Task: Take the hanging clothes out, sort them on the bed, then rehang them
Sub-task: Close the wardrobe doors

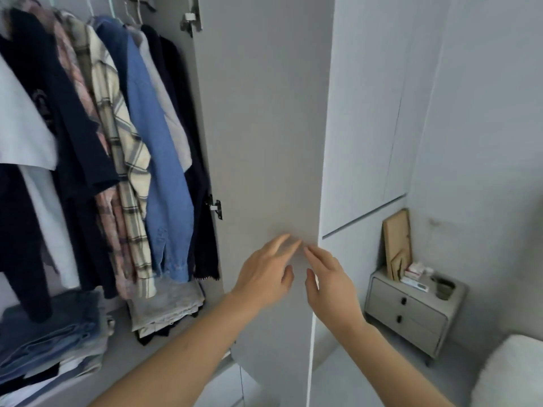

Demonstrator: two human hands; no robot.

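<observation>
Several hanging clothes fill the open wardrobe at the left: a blue denim shirt [160,160], a cream plaid shirt [123,148], a pink plaid shirt [77,83] and dark navy garments [70,118]. The grey wardrobe door [264,113] stands open in the middle. My left hand [266,274] and my right hand [329,280] are both in front of this door near its right edge, fingers straight and spread, holding nothing. Their fingertips lie close to the door's surface. A white corner of the bed [511,374] shows at the bottom right.
Folded jeans [55,339] and folded light clothes [167,306] lie on the wardrobe shelf below the hanging row. A grey nightstand [411,315] with small items and a leaning wooden board [396,242] stands at the right. More closed wardrobe doors [367,113] lie behind the open one.
</observation>
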